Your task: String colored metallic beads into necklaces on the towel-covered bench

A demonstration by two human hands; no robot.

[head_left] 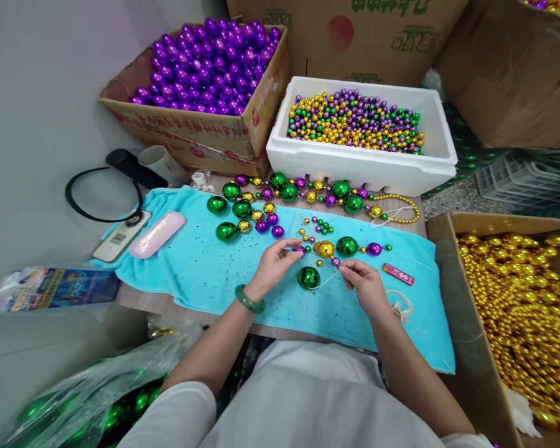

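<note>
My left hand (pixel 276 266), with a green bangle (pixel 250 299) at its wrist, pinches a shiny purple bead (pixel 299 248). The fingertips of my right hand (pixel 364 285) are closed on a thin white string (pixel 327 281), right by a small purple bead (pixel 336 262). Between the hands lies a large gold bead (pixel 324 249), in line with a large green bead (pixel 346 246) and a purple bead (pixel 374 249). Another big green bead (pixel 308 277) sits below, touching the string. Several small loose beads (pixel 324 226) lie just beyond my fingers.
A turquoise towel (pixel 205 274) covers the table. Finished-looking bead strands (pixel 288 191) stretch along its far edge. Behind stand a carton of purple beads (pixel 256 134) and a white foam box (pixel 359 165). A carton of gold beads (pixel 476 323) is at right, a pink case (pixel 157 234) at left.
</note>
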